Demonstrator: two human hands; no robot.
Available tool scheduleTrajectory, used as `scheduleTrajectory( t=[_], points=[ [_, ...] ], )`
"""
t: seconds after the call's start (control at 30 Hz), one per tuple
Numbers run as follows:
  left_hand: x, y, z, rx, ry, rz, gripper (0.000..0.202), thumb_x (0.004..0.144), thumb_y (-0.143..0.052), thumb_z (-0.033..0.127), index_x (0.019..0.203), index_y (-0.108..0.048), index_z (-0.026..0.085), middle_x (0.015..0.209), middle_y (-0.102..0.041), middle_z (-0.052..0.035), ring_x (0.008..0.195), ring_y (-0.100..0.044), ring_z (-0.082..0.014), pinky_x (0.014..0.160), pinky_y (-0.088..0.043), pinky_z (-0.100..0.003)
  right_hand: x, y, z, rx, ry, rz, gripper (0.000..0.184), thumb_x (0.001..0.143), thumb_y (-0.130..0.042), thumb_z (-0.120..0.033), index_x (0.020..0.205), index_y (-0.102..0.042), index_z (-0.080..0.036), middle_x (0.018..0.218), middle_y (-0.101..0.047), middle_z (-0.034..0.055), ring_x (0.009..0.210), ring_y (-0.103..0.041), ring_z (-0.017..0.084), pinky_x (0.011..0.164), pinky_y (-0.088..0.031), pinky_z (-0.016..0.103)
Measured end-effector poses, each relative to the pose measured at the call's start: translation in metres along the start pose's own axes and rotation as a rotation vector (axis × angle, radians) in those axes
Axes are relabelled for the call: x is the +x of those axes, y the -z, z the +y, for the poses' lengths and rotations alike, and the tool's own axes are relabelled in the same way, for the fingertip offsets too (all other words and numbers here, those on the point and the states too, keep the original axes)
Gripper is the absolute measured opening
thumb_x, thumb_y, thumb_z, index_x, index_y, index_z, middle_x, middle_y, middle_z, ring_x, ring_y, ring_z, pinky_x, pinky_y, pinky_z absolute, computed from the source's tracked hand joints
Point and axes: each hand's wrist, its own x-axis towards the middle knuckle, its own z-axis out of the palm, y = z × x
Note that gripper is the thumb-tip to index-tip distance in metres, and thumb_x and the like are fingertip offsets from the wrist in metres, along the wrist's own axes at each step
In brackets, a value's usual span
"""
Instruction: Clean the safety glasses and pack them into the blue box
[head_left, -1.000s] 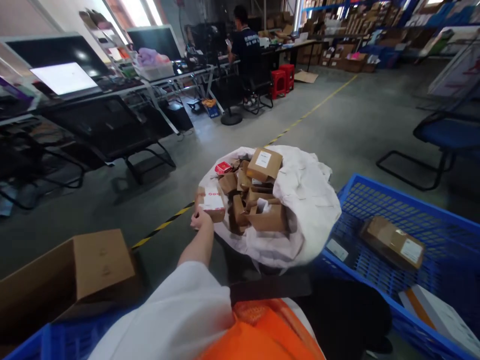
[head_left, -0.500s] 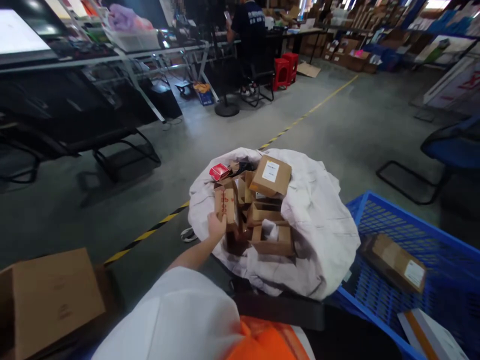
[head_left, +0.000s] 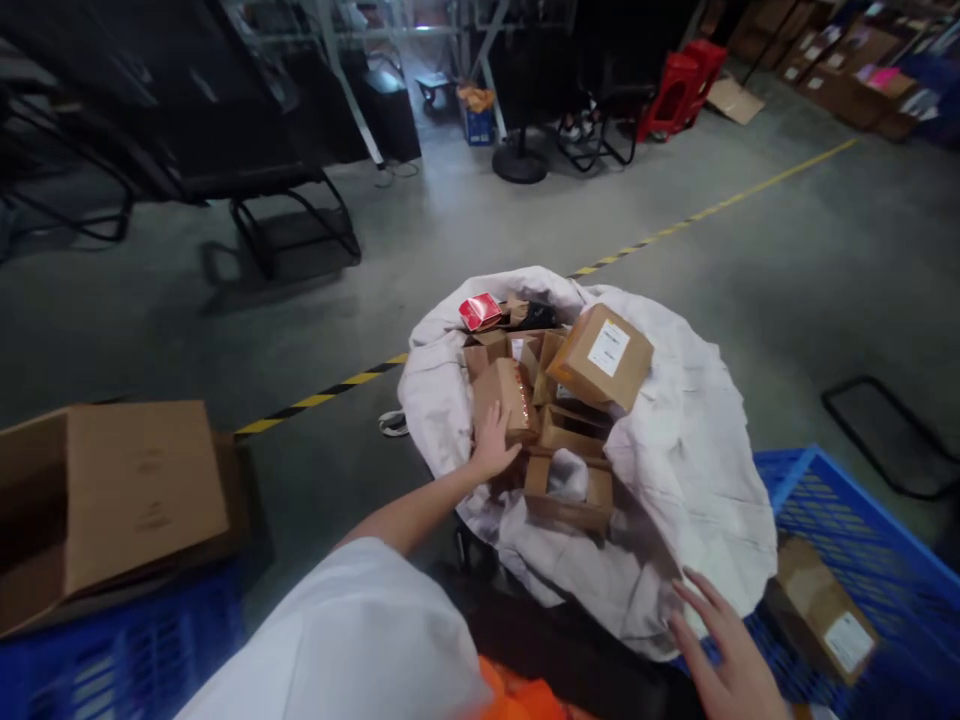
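A large white woven sack (head_left: 705, 440) stands before me, its rim folded outward, full of cardboard boxes. My left hand (head_left: 493, 446) rests with fingers stretched out on a small brown cardboard box (head_left: 501, 392) in the left part of the sack. My right hand (head_left: 724, 645) is open at the lower right, fingers apart, beside the sack's near right edge. A taped box with a white label (head_left: 606, 348) lies tilted on top at the right. An open small carton with pale padding (head_left: 568, 475) sits at the near side. A red box (head_left: 480, 311) lies at the far left of the sack.
A blue plastic crate (head_left: 810, 470) with a labelled brown parcel (head_left: 832, 620) stands at the right. At the left, an open carton (head_left: 142, 490) sits over another blue crate (head_left: 172, 620). Black chairs (head_left: 262, 150) and red stools (head_left: 679, 90) stand beyond the striped floor tape (head_left: 330, 395).
My view has tilted down. The small box in the sack has turned, and my left hand has gone from gripping its edge to lying on it. My right hand has come into view.
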Motion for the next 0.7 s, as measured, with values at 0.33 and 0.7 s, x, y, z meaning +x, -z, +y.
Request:
scheduleTrajectory(
  t=[0.33, 0.7],
  points=[
    [0.002, 0.023, -0.027, -0.053, 0.195, 0.059, 0.068, 0.107, -0.056, 0.036, 0.169, -0.038, 0.014, 0.175, -0.033, -0.0176, 0.162, -0.036, -0.028, 0.135, -0.033, -0.04, 0.044, -0.042, 0.037, -0.328, -0.312, 0.104, 0.091, 0.086, -0.03, -0.076, 0.156, -0.054, -0.025, 0.161, -0.048, 0.0283, 0.155, -0.042, 0.049, 0.109, -0.042, 0.079],
    [0.017, 0.096, -0.106, 0.052, 1.036, 0.353, 0.054, 0.098, -0.078, 0.045, 0.139, -0.062, 0.013, 0.145, -0.059, -0.0179, 0.133, -0.06, -0.0343, 0.113, -0.053, -0.06, 0.074, -0.052, 0.027, -0.375, -0.364, 0.108, 0.102, 0.094, -0.038, -0.073, 0.161, -0.045, 0.003, 0.161, -0.043, 0.0379, 0.145, -0.052, 0.054, 0.109, -0.051, 0.067]
  ],
)
